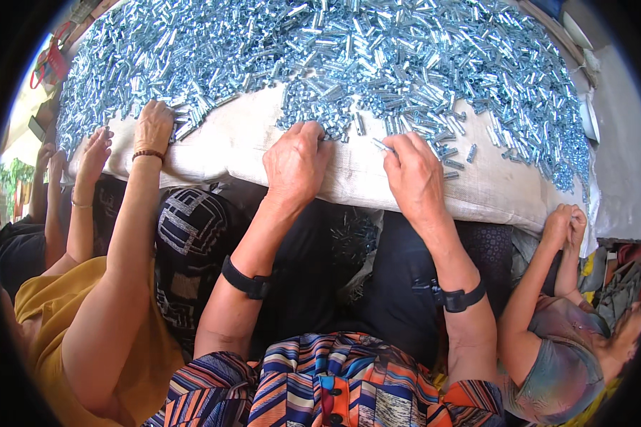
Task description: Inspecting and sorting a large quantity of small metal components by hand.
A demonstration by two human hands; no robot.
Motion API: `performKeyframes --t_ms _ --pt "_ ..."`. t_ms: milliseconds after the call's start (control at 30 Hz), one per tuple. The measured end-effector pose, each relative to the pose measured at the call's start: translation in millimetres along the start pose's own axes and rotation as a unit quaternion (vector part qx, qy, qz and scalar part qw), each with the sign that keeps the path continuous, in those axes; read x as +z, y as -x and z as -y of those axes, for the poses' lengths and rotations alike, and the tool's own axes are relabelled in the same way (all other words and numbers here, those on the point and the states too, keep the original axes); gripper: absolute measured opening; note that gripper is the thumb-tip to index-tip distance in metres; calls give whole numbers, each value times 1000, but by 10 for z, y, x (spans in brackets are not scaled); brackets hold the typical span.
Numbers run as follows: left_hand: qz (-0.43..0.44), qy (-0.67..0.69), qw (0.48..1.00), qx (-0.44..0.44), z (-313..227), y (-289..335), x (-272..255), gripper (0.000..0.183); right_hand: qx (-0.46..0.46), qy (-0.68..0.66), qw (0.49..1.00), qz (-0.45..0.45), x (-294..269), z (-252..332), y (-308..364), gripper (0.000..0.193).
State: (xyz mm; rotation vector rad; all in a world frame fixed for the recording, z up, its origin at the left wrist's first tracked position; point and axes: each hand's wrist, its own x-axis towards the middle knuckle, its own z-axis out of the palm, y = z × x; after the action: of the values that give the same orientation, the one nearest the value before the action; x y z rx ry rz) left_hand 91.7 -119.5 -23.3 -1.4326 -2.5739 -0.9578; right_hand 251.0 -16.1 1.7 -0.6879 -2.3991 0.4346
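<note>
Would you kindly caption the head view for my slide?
Left hand and right hand at the edge of a pale cloth heaped with metal tubes, co-workers on both sides.

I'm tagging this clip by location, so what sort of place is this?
Probably a small workshop, though not certainly. Small shiny metal tubes cover much of a cloth-covered work surface, with a co-worker in mustard on the left and a co-worker in multicolour on the right.
</note>
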Motion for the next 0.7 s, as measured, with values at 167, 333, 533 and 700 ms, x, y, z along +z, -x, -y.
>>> performKeyframes --t_ms 167,333,533,700 --pt "-21 125 992 2 55 29 -115 10 49 -111 992 -29 -38 89 180 15" --pt "175 592 769 -166 -138 172 -311 11 223 -441 868 42 -166 170 302 9" --pt "204 655 714 -140 -307 309 -370 11 214 -496 839 63 -270 265 374 9" --pt "230 676 685 -145 -267 360 -325 12 209 -536 816 54 -261 271 479 10"
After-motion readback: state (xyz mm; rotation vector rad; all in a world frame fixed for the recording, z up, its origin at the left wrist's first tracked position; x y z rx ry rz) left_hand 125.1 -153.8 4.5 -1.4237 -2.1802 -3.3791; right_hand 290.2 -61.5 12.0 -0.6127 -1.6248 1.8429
